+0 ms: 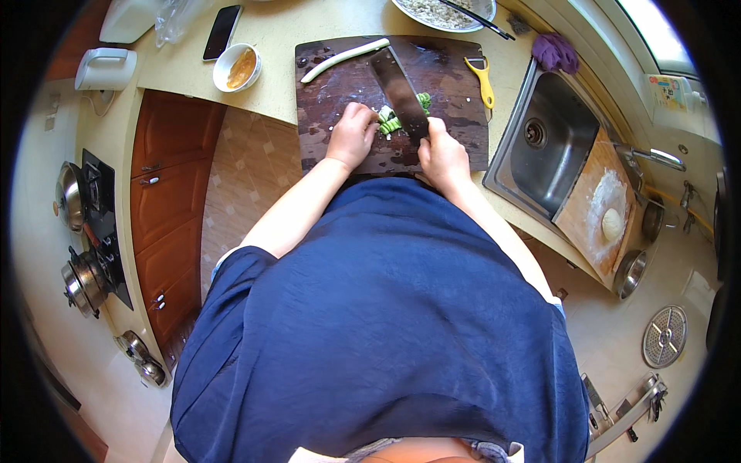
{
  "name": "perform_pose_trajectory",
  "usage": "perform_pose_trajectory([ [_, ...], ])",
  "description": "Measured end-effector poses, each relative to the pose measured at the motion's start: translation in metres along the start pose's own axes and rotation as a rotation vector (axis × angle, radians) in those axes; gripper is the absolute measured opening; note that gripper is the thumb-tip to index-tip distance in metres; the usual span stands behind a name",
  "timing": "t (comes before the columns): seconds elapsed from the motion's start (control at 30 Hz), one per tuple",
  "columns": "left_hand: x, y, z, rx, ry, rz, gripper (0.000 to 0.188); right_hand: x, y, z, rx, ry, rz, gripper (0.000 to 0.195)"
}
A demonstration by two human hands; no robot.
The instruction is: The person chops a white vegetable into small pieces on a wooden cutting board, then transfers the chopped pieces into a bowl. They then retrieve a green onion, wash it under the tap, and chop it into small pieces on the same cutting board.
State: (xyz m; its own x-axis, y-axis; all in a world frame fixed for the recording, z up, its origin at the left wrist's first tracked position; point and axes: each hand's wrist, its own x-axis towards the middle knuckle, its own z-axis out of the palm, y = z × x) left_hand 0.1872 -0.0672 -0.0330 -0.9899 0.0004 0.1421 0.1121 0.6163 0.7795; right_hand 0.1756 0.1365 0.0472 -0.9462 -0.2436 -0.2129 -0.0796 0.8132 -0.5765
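A cleaver [399,92] lies over the dark wooden cutting board [341,142], its blade slanting away to the upper left. My right hand [446,153] is wrapped around its handle at the near end. Chopped scallion [391,125], green and white, is bunched on both sides of the blade and partly hidden beneath it. To the left, my left hand [351,134] has thumb and fingertips curled against the pale end of these pieces. A whole white scallion stalk [341,59] rests along the board's far left part. On the right side is a yellow peeler [483,84].
A bowl of orange-brown paste [216,75] and a phone [222,33] are left of the board. Beyond it, chopsticks [472,16] rest on a bowl of pale filling [435,13]. At right are a steel sink [558,139] and a floured board [584,197] with dough [612,224].
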Motion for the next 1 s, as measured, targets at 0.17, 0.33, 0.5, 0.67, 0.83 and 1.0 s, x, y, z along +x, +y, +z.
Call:
perform_pose_trajectory([
  [0.17, 0.023, 0.015, -0.019, 0.123, -0.193, 0.286, 0.044, 0.001, 0.017, -0.006, -0.025, 0.076, 0.037, 0.033],
  [0.33, 0.036, 0.009, -0.015, 0.13, -0.44, 0.285, 0.058, -0.002, 0.025, -0.006, 0.004, 0.106, 0.047, 0.037],
  [0.5, 0.047, 0.018, -0.017, 0.159, -0.556, 0.248, 0.057, -0.006, 0.033, -0.01, 0.014, 0.102, 0.093, 0.037],
  [0.67, 0.054, 0.015, -0.013, 0.171, -0.557, 0.224, 0.05, -0.008, 0.04, -0.011, 0.036, 0.118, 0.104, 0.036],
  [0.83, 0.038, 0.039, 0.011, 0.242, -0.248, -0.059, 0.046, -0.01, 0.037, -0.014, 0.017, 0.13, 0.094, 0.034],
  [1.0, 0.03, 0.052, 0.024, 0.22, -0.163, -0.245, 0.053, -0.014, 0.018, -0.019, -0.032, 0.065, 0.057, 0.029],
])
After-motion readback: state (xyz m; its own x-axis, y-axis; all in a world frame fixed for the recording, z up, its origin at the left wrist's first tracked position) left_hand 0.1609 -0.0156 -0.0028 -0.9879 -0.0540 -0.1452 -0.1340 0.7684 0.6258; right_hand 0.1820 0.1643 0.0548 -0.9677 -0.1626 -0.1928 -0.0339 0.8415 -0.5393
